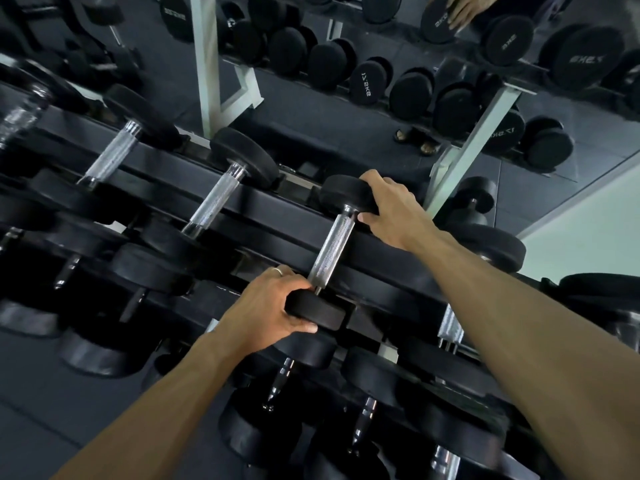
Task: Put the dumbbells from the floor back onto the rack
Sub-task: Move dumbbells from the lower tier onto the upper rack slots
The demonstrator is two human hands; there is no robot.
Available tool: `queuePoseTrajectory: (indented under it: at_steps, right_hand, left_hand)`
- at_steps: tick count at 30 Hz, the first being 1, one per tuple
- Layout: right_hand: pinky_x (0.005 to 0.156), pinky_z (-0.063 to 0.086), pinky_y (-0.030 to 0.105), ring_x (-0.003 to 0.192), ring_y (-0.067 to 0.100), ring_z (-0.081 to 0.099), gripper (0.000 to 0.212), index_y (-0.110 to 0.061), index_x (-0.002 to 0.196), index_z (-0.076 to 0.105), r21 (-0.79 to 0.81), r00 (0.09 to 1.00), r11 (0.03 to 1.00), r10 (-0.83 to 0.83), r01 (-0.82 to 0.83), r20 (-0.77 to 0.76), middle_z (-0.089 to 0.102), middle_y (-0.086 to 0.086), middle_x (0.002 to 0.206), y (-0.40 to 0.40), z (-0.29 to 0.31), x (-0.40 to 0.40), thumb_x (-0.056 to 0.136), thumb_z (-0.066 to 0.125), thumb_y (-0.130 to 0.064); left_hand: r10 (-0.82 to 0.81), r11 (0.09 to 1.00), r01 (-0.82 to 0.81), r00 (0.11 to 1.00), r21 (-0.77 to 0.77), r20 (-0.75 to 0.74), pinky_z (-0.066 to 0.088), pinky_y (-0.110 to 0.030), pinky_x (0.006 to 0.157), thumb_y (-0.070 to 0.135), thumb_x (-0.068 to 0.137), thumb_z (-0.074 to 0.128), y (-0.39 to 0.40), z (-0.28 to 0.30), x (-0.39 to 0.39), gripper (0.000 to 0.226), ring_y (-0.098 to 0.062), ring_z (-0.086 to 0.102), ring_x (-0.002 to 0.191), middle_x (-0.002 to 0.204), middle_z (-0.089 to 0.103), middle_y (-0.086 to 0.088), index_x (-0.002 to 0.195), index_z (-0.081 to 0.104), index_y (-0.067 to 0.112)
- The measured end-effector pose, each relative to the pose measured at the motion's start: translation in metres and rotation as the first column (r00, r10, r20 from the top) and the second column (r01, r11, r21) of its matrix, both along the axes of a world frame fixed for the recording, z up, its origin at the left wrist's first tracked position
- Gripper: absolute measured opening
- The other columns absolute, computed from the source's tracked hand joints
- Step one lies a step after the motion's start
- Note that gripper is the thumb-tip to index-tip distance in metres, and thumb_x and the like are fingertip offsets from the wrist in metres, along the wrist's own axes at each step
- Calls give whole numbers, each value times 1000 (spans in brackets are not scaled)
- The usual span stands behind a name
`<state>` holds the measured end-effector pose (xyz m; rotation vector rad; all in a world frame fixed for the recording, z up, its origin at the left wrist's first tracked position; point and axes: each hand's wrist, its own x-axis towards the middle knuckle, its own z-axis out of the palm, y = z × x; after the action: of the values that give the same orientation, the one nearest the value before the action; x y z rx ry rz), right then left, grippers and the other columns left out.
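Note:
A black dumbbell with a chrome knurled handle [332, 249] lies across the top tier of the black rack [391, 271]. My left hand [270, 310] grips its near head, fingers wrapped over the rim. My right hand [391, 209] holds its far head, thumb by the handle. Two more dumbbells [218, 199] [110, 154] rest on the same tier to the left.
Lower tiers hold several black dumbbells [287, 375]. A mirror behind the rack [346, 112] reflects the dumbbell rows, white rack legs and sandalled feet. Dark rubber floor [41, 393] lies at the lower left. A pale wall [588, 220] stands at the right.

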<state>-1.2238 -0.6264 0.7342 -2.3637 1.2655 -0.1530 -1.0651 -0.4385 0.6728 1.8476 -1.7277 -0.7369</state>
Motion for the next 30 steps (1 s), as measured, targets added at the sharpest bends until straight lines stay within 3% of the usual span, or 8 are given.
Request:
queuePoseTrajectory:
  at_steps: [10,14,18,21,25,27,30]
  right_hand:
    - [83,39,32,99,23,52,50,-20,131,41,-44,1000,999,-29,30,7,54,6,114,3,-3,3,88,66,-15]
    - [86,43,36,105,27,54,55,-23,133,39,-50,999,999,-19,18,-38,53,4,117,2,2,4,85,67,-21]
    - [90,44,35,117,24,52,62,-23,137,38,-130,1000,991,-17,14,-23,52,2,127,3,12,14,82,64,-33]
    - [94,44,37,126,22,46,61,-23,139,39,-187,1000,982,18,-22,-23,51,0,132,11,21,33,84,63,-35]
    - [95,44,37,124,22,43,58,-21,136,41,-246,996,965,88,-89,-18,51,-1,130,25,25,74,86,64,-37]
    - [95,43,36,123,23,44,59,-20,137,40,-243,996,965,91,-94,-23,50,0,131,31,23,97,86,65,-38]
    - [97,43,36,124,25,44,64,-19,139,38,-202,998,977,60,-63,-24,48,3,133,37,18,128,86,67,-38]
  left_hand:
    - [-19,1000,18,1000,12,13,47,-37,90,41,59,88,-1,-5,4,58,-11,53,99,103,56,9,110,64,27]
    - [-35,996,30,998,87,61,46,-35,96,49,59,84,0,-1,8,77,-6,48,111,121,46,14,127,48,36]
    - [-33,993,20,994,121,107,45,-34,98,54,58,84,6,13,22,90,-6,43,117,130,39,14,135,41,34]
    - [-6,998,-3,991,69,131,44,-32,98,58,63,79,13,24,38,88,-5,42,120,132,39,14,137,40,33]
    - [-5,1000,8,979,-14,205,37,-22,93,60,77,66,20,33,70,78,-8,39,125,134,43,9,142,36,28]
    - [37,993,-11,972,-115,231,40,-24,93,61,81,58,20,36,94,69,-11,43,123,130,50,4,137,44,24]
    - [129,973,-97,981,-208,146,46,-30,90,61,79,50,19,36,140,61,-14,50,114,120,55,2,125,52,22]
